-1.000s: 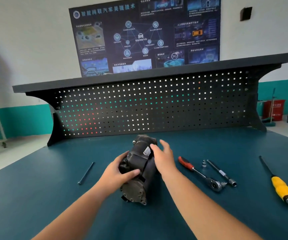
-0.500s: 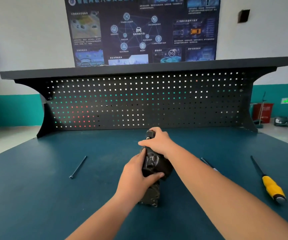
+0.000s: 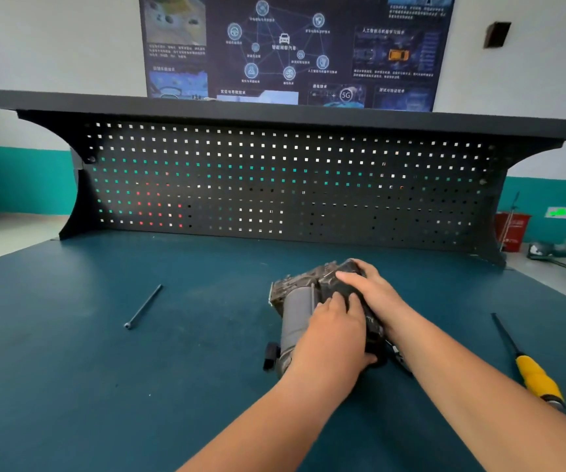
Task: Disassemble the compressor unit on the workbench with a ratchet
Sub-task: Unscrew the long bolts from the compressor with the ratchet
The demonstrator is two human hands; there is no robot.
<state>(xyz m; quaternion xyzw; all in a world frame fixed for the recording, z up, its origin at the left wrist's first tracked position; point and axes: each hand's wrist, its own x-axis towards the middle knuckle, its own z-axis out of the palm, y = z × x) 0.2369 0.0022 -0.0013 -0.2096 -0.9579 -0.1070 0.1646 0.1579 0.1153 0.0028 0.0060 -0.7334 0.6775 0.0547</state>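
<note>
Far left on the workbench (image 3: 70, 369) – a long dark bolt (image 3: 143, 306) lying loose, well apart from everything else. Centre, slightly right: the compressor unit (image 3: 296, 311) lies on its side, grey cylinder to the left, black housing to the right, a small black connector at its near end. Our left hand (image 3: 334, 330) grips the housing from the near side, fingers curled over the top, thumb tucked under. Our right hand (image 3: 373, 291) wraps the far right end, fingers curled round it — both hands just beside each other. Right of our forearm, a yellow-handled screwdriver (image 3: 526, 362) lies flat, tip pointing far. Behind: black pegboard (image 3: 274, 185), poster (image 3: 291, 46) above.
</note>
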